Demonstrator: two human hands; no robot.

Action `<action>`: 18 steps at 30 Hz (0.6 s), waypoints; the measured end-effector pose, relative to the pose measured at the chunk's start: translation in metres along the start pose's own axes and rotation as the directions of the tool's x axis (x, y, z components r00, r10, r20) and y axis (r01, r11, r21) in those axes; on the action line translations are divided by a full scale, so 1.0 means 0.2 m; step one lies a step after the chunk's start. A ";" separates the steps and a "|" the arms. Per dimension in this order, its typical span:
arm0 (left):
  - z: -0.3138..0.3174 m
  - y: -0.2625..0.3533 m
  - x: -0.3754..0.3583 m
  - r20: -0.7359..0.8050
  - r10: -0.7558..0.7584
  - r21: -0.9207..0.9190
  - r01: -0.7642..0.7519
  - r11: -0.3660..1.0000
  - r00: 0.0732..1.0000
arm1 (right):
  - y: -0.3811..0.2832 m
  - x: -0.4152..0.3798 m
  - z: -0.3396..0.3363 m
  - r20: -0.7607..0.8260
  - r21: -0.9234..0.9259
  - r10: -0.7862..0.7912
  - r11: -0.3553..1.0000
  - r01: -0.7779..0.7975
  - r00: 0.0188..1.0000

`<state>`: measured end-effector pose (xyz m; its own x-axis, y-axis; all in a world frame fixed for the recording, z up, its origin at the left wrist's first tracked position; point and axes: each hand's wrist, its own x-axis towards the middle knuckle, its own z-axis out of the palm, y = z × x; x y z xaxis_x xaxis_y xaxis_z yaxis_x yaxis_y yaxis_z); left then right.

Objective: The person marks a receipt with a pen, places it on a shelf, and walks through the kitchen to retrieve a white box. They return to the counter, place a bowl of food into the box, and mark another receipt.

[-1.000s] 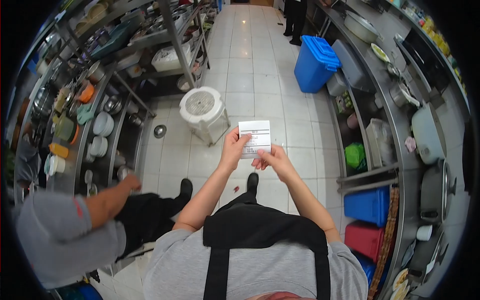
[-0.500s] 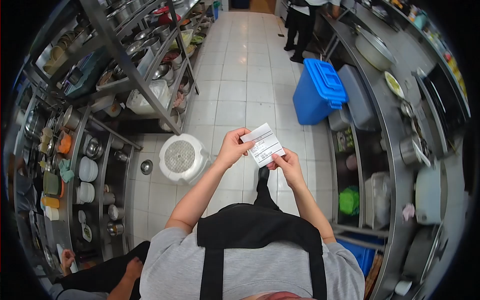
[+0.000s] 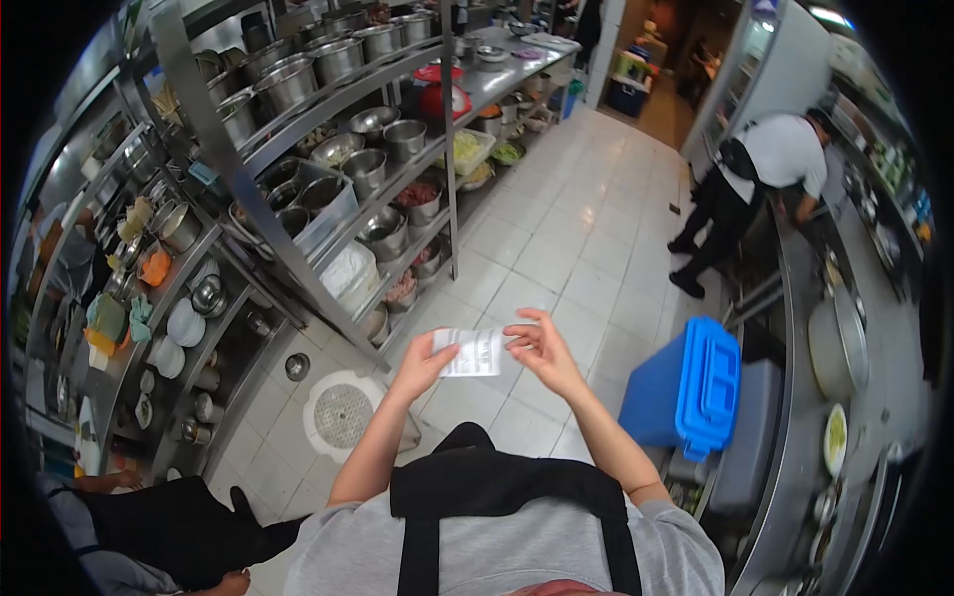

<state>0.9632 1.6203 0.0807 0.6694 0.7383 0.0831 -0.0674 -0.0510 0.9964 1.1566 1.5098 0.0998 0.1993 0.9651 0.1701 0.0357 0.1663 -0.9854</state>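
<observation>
A small white printed receipt [image 3: 471,353] is held out in front of my chest, above the tiled floor. My left hand [image 3: 421,363] pinches its left edge between thumb and fingers. At the paper's right edge, my right hand [image 3: 542,356] has its fingers spread and slightly curled, with the fingertips right beside the receipt. The print on the slip is too blurred to read.
A white plastic stool [image 3: 343,409] stands on the floor to the left, near metal shelving [image 3: 298,233] full of steel pots. To the right is a blue lidded bin [image 3: 686,382] beside a steel counter [image 3: 785,477]. One person [image 3: 770,164] bends over that counter; another [image 3: 169,531] is at lower left.
My view has swung left and up. The right hand has loosened from the receipt and spread its fingers, while the left still grips it. The person ahead now bends over the counter.
</observation>
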 end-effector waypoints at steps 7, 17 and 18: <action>-0.24 -0.18 0.67 -0.093 -0.099 -0.093 0.090 0.992 0.991 | 0.21 0.91 -0.27 0.535 0.052 0.116 0.984 -0.169 0.837; -0.44 0.17 1.93 -0.257 0.061 -0.025 -0.069 0.997 0.964 | 0.00 2.60 -1.00 0.228 0.212 0.015 0.975 -0.064 0.974; -0.46 0.18 1.99 -0.235 0.060 -0.011 -0.064 0.998 0.970 | -0.04 2.84 -1.06 0.170 0.260 -0.020 0.965 -0.026 0.985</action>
<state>1.1598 1.9737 0.1474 0.4714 0.8713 0.1363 -0.1179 -0.0908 0.9889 1.4777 2.0132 0.2041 0.0297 0.9820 0.1866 -0.2253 0.1884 -0.9559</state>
